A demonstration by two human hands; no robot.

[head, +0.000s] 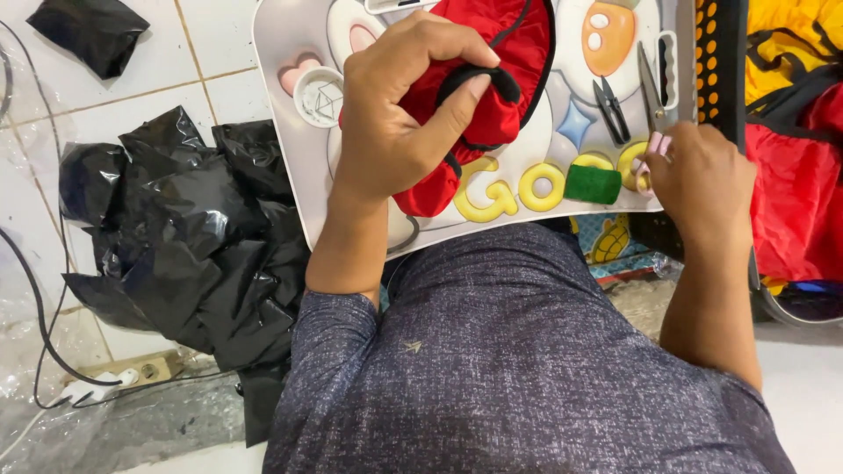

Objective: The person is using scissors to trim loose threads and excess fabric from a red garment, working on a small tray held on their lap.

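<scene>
From the head view, a red fabric piece (492, 53) with black trim is gripped by the closed left hand (399, 114) over a printed lap table (290, 158). A pink-handled tool (654, 149) is pinched by the closed right hand (702, 180) at the table's right edge. Thread snips (612, 110), a green pad (593, 184) and a white cap (318, 95) lie on the table. Black plastic bags (184, 237) are heaped on the tiled floor (132, 96).

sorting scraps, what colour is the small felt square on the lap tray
Green; the felt square shows best in the head view, beside the right hand.
</scene>
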